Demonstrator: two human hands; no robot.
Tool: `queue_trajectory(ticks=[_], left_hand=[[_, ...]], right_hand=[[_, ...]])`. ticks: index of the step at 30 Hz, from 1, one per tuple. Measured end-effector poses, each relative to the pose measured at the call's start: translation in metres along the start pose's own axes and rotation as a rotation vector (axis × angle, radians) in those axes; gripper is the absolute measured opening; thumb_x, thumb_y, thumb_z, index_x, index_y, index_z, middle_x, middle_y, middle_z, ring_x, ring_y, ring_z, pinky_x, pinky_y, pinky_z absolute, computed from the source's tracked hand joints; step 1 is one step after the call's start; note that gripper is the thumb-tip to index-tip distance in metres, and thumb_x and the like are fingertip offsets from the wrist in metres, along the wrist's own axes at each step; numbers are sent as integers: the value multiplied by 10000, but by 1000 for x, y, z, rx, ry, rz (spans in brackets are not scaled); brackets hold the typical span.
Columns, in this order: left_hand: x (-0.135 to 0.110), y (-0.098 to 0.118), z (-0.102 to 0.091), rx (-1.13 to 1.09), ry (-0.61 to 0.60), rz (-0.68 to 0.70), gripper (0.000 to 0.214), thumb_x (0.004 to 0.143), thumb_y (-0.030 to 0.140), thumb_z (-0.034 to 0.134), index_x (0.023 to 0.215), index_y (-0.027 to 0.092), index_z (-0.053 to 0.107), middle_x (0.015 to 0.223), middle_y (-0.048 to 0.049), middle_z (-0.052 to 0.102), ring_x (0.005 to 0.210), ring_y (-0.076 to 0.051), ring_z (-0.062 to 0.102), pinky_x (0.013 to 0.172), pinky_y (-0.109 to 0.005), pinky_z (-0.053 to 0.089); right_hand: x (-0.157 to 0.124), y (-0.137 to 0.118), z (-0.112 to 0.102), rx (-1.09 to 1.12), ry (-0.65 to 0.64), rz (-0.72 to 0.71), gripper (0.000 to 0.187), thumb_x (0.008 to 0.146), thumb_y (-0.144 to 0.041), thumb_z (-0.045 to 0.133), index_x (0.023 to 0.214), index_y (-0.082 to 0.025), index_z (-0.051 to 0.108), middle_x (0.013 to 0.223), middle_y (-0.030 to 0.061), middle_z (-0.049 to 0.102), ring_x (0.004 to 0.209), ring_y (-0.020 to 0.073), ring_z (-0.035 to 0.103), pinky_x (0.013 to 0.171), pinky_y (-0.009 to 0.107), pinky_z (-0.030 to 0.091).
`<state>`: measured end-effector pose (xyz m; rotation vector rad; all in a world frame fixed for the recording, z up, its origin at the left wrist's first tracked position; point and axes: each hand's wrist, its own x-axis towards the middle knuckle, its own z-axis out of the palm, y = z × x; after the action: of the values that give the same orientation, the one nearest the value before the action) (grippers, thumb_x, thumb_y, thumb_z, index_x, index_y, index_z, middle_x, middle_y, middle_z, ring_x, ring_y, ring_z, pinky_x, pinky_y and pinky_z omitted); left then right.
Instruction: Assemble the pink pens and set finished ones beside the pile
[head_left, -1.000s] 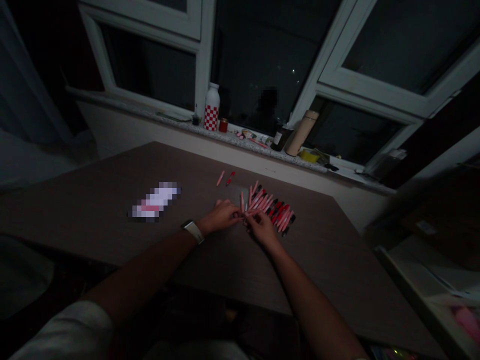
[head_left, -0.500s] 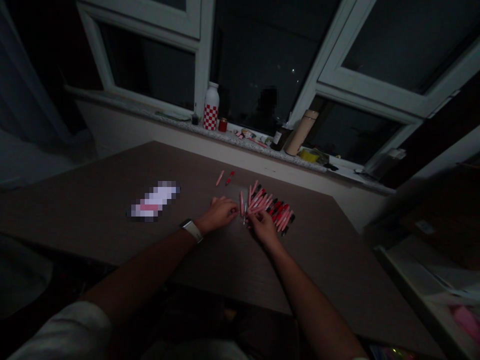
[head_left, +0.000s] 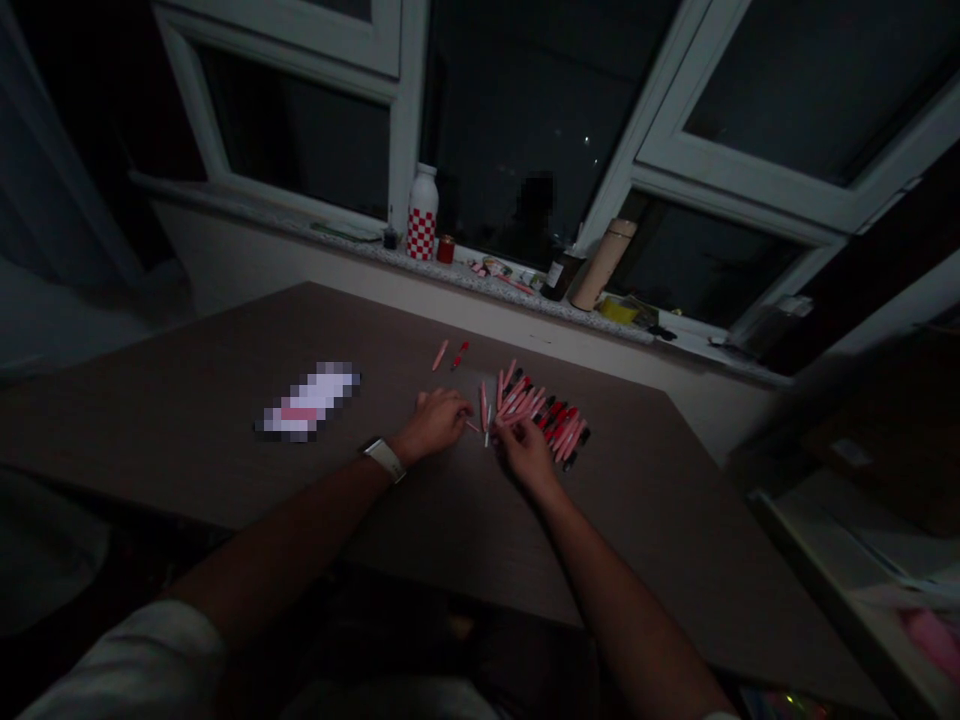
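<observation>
Hands: left hand (head_left: pixel 433 422) curled | right hand (head_left: pixel 526 453) at pink tubes (head_left: pixel 536 412), grip unclear | brown table (head_left: pixel 225 440) | windowsill (head_left: pixel 360 241)

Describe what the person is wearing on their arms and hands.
The left hand and right hand are bare, with no gloves. A wristwatch with a white strap sits on the left wrist, and a white sleeve covers the upper part of the left arm.
</observation>
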<state>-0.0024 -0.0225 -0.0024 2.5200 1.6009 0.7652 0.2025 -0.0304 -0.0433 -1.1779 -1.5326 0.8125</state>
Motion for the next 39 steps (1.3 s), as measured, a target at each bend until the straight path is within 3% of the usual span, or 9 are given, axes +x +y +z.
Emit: queue_trajectory(ticks=[4, 10, 15, 22, 26, 33, 39], left_hand=[[2, -3, -6, 38, 103, -90, 260, 934, 199, 467, 1046, 226, 701, 1084, -86, 678, 1060, -285, 562, 857, -427, 357], [1, -15, -18, 161, 180, -159, 210, 922, 281, 558, 1079, 210, 678, 1147, -122, 638, 1094, -326, 525, 897, -462, 342], [-1, -20, -22, 170, 116, -146, 225, 910, 333, 591, 1062, 197, 687, 1166, -147, 611, 1117, -347, 505, 922, -483, 339], [0, -19, -24, 91, 1, 40, 184, 917, 259, 540, 1023, 212, 683, 1083, -92, 606, 1099, -288, 519, 910, -437, 378], [0, -21, -23, 92, -4, 62, 196, 924, 256, 512, 1012, 205, 679, 1078, -94, 601, 1093, -283, 517, 903, -435, 386], [1, -20, -21, 79, -23, 95, 205, 939, 252, 496, 1013, 202, 681, 1081, -89, 606, 1096, -273, 519, 894, -417, 388], [1, -15, -20, 13, -48, 135, 204, 945, 278, 514, 1009, 227, 700, 1088, -72, 606, 1089, -254, 513, 912, -400, 371]], right_hand=[[-2, -7, -2, -76, 21, -48, 358, 853, -543, 595, 868, -190, 656, 781, 33, 682, 704, 190, 611, 642, 281, 469], [-10, -24, -4, -248, -92, -198, 285, 884, -450, 610, 880, -185, 713, 816, 38, 682, 723, 176, 596, 675, 267, 445], [-13, -24, -3, -349, -180, -201, 214, 859, -382, 664, 920, -187, 728, 781, 20, 679, 696, 173, 582, 649, 259, 416], [-13, -25, -2, -371, -240, -200, 182, 842, -330, 685, 956, -193, 720, 858, 24, 709, 732, 180, 606, 674, 262, 423], [-13, -28, -3, -394, -222, -210, 210, 822, -350, 706, 952, -185, 713, 824, 24, 689, 708, 179, 587, 647, 258, 411], [-14, -33, -3, -338, -140, -224, 432, 761, -522, 756, 1011, -178, 686, 919, 48, 688, 747, 183, 584, 668, 270, 434], [-11, -33, -6, -286, -72, -222, 437, 808, -489, 708, 1111, -179, 655, 985, 72, 693, 761, 187, 600, 706, 294, 468]])
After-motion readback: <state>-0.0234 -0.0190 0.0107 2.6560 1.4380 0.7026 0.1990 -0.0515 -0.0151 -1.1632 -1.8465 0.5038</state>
